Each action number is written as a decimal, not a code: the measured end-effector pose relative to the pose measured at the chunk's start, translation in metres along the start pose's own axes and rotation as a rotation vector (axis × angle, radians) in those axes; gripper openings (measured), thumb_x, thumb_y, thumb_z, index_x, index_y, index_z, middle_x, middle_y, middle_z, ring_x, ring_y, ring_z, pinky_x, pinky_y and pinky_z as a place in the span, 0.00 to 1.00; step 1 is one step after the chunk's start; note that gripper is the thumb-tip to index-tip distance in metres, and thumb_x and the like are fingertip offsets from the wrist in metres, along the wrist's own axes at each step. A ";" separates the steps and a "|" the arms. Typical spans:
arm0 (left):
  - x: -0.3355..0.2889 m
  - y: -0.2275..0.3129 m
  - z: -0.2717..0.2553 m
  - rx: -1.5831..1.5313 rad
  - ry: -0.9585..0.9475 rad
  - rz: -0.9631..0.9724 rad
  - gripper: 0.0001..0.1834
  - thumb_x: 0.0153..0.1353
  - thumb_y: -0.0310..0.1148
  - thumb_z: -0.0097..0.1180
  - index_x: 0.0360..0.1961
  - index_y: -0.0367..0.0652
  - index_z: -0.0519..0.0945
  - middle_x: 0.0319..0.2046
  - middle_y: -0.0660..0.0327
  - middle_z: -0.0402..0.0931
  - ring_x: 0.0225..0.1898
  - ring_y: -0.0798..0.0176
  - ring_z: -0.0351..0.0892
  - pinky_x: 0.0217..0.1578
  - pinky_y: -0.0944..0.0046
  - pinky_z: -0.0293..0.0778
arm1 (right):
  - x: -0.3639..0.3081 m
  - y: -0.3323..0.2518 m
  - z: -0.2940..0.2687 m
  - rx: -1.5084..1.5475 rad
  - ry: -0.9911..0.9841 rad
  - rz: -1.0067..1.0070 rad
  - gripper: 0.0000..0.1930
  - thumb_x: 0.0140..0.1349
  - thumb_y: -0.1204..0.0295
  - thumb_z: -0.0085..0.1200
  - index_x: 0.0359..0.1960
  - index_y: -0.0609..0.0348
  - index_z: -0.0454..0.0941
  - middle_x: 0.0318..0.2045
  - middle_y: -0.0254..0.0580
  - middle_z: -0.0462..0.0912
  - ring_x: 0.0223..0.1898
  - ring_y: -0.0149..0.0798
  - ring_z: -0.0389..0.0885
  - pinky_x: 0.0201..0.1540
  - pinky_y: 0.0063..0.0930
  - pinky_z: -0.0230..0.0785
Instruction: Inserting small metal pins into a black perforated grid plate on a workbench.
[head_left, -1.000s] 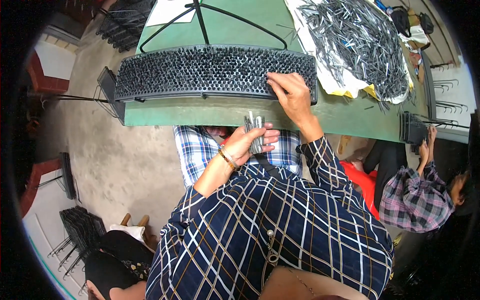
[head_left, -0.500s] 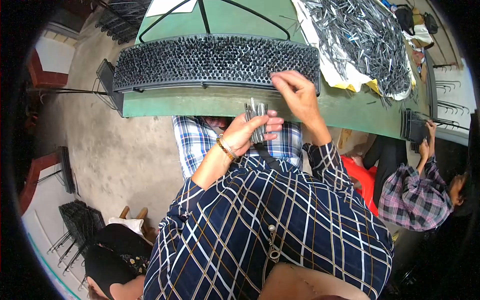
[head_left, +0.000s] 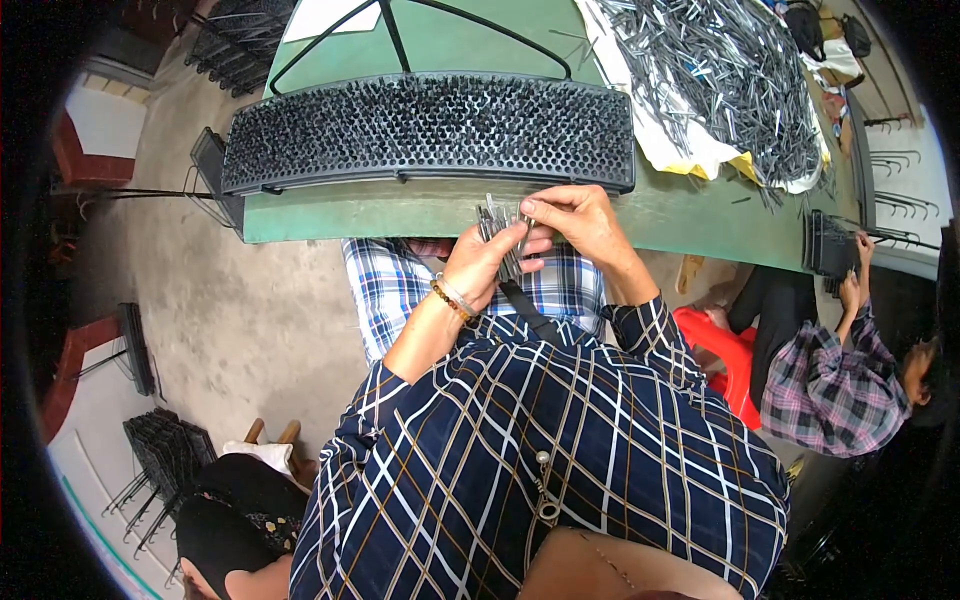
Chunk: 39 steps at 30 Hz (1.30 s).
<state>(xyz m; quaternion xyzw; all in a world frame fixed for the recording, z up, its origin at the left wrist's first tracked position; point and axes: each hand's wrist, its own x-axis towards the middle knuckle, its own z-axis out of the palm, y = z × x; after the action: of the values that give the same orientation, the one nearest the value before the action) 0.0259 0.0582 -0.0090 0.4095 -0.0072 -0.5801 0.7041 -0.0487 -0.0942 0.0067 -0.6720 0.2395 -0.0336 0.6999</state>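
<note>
Lower ends of the metal pins [head_left: 500,235] are hidden inside the left hand [head_left: 487,262]. Individual pins in the perforated black tray [head_left: 430,130] and in the loose pin heap [head_left: 730,75] are too small to separate. The green desk [head_left: 450,210] is cut off at the upper edge. Right hand [head_left: 580,222] fingers [head_left: 545,205] hide their contact point.
</note>
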 end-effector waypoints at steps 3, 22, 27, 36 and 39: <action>0.002 0.001 0.002 0.003 0.034 -0.009 0.15 0.64 0.31 0.47 0.50 0.35 0.70 0.43 0.51 0.76 0.42 0.58 0.79 0.40 0.59 0.79 | 0.000 0.001 -0.002 0.022 0.010 0.012 0.11 0.56 0.72 0.59 0.36 0.68 0.80 0.28 0.39 0.82 0.29 0.26 0.78 0.33 0.19 0.72; 0.002 -0.001 0.006 -0.022 0.079 -0.110 0.16 0.63 0.32 0.48 0.49 0.33 0.70 0.45 0.48 0.75 0.44 0.57 0.78 0.41 0.60 0.78 | 0.037 -0.020 -0.036 -0.353 0.431 -0.435 0.10 0.55 0.73 0.59 0.37 0.65 0.81 0.32 0.37 0.83 0.33 0.25 0.78 0.37 0.17 0.70; 0.003 -0.003 0.001 -0.037 0.076 -0.076 0.17 0.64 0.33 0.46 0.49 0.30 0.69 0.44 0.46 0.75 0.44 0.55 0.78 0.40 0.59 0.78 | 0.036 -0.022 -0.033 -0.313 0.437 -0.449 0.09 0.55 0.73 0.59 0.36 0.64 0.81 0.32 0.37 0.83 0.33 0.24 0.78 0.37 0.17 0.70; 0.003 -0.007 0.000 -0.040 0.073 -0.081 0.17 0.64 0.32 0.46 0.49 0.31 0.69 0.44 0.46 0.75 0.44 0.54 0.78 0.40 0.58 0.78 | 0.038 -0.017 -0.036 -0.350 0.466 -0.458 0.09 0.55 0.73 0.60 0.37 0.64 0.81 0.33 0.38 0.83 0.33 0.24 0.79 0.37 0.17 0.70; 0.003 -0.007 -0.001 -0.049 0.078 -0.084 0.17 0.64 0.32 0.46 0.49 0.31 0.69 0.44 0.46 0.75 0.44 0.54 0.78 0.40 0.58 0.78 | 0.039 -0.014 -0.037 -0.321 0.468 -0.474 0.09 0.55 0.73 0.60 0.36 0.64 0.81 0.33 0.38 0.83 0.33 0.25 0.79 0.38 0.17 0.71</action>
<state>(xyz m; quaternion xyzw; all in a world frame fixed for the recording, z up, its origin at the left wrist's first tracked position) 0.0215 0.0557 -0.0152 0.4144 0.0517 -0.5926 0.6888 -0.0241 -0.1441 0.0090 -0.7842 0.2329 -0.3098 0.4845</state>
